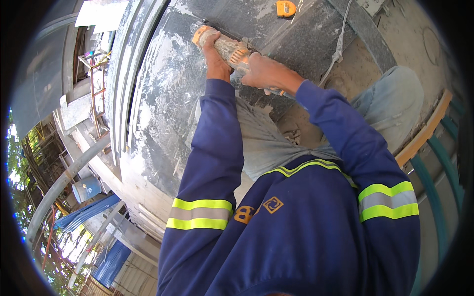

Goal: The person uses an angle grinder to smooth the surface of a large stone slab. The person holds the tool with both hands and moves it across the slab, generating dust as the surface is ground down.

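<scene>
Head view: left hand (213,56) and right hand (267,73) both clamp fingers on one dusty power tool (230,50); one orange tape measure (285,8) lies farther off.

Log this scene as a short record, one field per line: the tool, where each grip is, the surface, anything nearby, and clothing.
Held: dusty orange-and-grey power tool
Left grip: closed around it near the orange end
Right grip: closed around it farther back
Surface: dark sheet with whitish patches
Nearby: orange tape measure; pale cord, connection unclear
Clothing: navy top, reflective bands on both sleeves
</scene>
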Demonstrator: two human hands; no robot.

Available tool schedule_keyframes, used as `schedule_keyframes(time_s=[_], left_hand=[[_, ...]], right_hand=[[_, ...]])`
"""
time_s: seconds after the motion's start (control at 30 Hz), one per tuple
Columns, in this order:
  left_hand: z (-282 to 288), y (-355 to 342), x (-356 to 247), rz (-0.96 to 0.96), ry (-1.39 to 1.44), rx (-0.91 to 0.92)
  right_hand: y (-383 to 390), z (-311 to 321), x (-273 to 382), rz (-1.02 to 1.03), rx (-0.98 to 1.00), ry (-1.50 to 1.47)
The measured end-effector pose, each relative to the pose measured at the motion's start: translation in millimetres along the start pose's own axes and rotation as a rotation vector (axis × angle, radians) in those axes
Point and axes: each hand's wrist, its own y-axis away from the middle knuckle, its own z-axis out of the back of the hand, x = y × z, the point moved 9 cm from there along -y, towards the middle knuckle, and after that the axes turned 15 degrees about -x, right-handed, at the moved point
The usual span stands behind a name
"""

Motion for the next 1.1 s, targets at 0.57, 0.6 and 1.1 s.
schedule_keyframes(time_s=[0.57, 0.6, 1.1], left_hand=[[-8, 4, -1, 0.009, 0.03, -0.012], [-7, 3, -5, 0.004, 0.033, -0.001], [-2, 3, 1, 0.044, 0.059, 0.003]], right_hand=[[-1, 5, 1, 0.003, 0.037, 0.031], [-3, 4, 5, -0.013, 0.084, -0.005], [-4, -1, -5, -0.016, -0.011, 0.044]])
